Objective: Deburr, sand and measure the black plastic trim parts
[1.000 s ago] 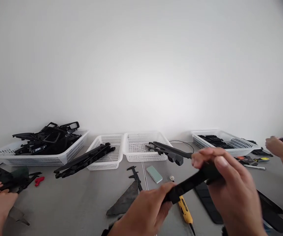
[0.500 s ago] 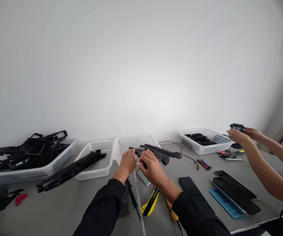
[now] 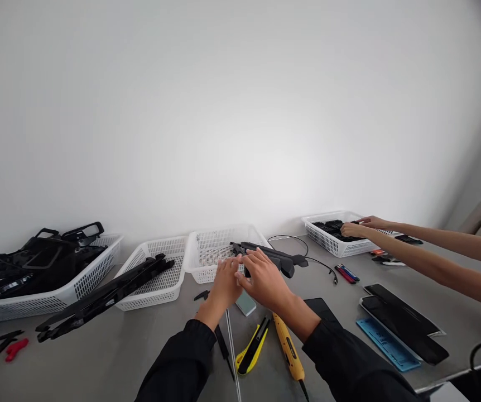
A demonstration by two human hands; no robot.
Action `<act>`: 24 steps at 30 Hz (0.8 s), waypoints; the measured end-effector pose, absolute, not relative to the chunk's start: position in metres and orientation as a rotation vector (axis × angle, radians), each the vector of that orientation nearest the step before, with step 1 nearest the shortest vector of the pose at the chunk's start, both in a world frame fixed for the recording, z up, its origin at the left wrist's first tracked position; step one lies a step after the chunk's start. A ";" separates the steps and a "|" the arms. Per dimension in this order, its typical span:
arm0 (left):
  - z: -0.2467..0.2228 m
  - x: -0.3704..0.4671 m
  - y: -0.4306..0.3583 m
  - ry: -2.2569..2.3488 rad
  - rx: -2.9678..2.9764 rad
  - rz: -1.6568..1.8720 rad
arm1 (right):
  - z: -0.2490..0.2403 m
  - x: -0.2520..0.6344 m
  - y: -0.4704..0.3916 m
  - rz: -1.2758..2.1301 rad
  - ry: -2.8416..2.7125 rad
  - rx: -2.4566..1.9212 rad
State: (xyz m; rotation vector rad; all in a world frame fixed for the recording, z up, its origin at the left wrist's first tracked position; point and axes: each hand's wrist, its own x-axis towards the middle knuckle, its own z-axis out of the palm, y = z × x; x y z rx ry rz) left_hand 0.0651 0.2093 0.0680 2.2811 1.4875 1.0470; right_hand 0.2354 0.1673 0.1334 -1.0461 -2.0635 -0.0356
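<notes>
My left hand [image 3: 225, 285] and my right hand [image 3: 264, 280] meet over the near right side of the middle white basket. Both close over a long dark plastic part [image 3: 286, 262], whose near end they hide. The right fingers are bent over it; the left fingers lie together against the right thumb. Part of the dark piece sticks out to the right, past the basket. Below the hands lie a pale green block [image 3: 246, 304], a yellow utility knife [image 3: 253, 347], a yellow corded tool [image 3: 289, 349] and a slim black tool [image 3: 224, 343].
White baskets [image 3: 152, 293] line the wall; a long black part [image 3: 110, 290] overhangs one, and the left one holds black frames [image 3: 48, 262]. On the right a co-worker's hands [image 3: 351, 228] reach into a basket [image 3: 328, 243]. Black panels [image 3: 403, 329] and a blue tray [image 3: 388, 345] lie nearby.
My left hand has come in against my right hand, and its fingers now bend more. The co-worker's hands have gone from holding a black piece aloft into the right basket.
</notes>
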 end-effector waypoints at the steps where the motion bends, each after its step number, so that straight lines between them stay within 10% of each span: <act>1: 0.071 0.074 0.205 1.321 2.253 1.131 | 0.138 0.246 0.165 0.013 -1.962 -1.031; 24: 0.114 0.137 0.193 1.012 1.461 1.530 | 0.102 0.300 0.195 0.912 -1.040 -1.123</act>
